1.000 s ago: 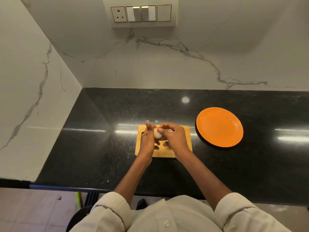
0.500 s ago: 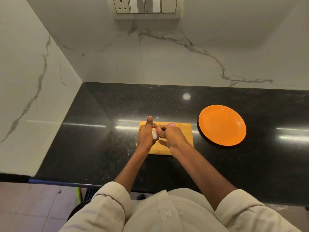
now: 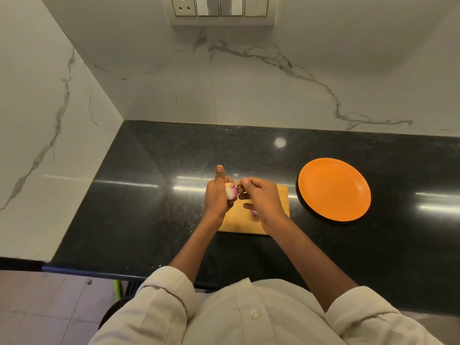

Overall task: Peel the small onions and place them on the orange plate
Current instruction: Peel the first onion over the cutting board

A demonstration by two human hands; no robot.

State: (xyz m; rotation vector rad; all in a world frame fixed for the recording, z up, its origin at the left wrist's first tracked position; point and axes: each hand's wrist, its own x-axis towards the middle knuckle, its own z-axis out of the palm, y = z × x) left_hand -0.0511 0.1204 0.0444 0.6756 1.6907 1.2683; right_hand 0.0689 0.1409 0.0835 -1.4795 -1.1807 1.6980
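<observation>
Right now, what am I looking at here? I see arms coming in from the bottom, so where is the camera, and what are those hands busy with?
There is no machine here: a person works with two bare hands, and the camera sits on their head, looking forward and down. That is why you see their pale sleeves at the bottom and their arms reaching away from you.

They stand at a black counter in a corner of marble walls, with a switch panel above. On the counter lies a wooden cutting board, and to its right an orange plate, which holds nothing yet.

The left hand grips a small onion, thumb pointing up. The right hand pinches at the top of the onion with its fingers, apparently pulling at the skin. A small purple bit shows on the board under the right hand; I cannot tell what it is.
</observation>
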